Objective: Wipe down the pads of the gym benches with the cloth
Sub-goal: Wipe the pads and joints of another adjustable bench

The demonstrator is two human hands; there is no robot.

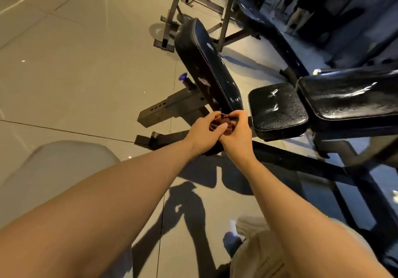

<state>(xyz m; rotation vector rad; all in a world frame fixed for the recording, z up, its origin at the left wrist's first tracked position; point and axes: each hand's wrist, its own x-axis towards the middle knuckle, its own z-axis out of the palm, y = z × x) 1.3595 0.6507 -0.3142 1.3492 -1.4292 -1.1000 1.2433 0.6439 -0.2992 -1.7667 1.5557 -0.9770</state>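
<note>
I am looking down along both bare forearms, and my two hands are meeting just in front of the near end of a black bench pad (206, 66). My left hand (201, 132) is curling its fingers around a bunched reddish-brown cloth (221, 124), the thumb crossing over the front of the wad. My right hand (235, 136) is closing on the same cloth from the other side, its fingers hooking over the top edge of the fabric. Both hands are gripping it, touching each other at the heel, and the cloth is sitting squeezed between them in the air rather than lying on any pad.

The pad just beyond my knuckles is tilting away up the frame, its vinyl showing pale scuffs and a line of stitching along the edge. To its right a small square seat pad (277, 109) is sitting apart from it, and touching that one is a longer backrest pad (353, 92), both black and glinting with streaky highlights. A purple adjustment knob (183, 76) is sticking out of the metal frame (165, 107) left of the first pad, above a row of pin holes. My shadow is falling across the grey tiled floor (75, 62).

I am finding no brand, label or lettering that I can read on the pads or the frame.
</note>
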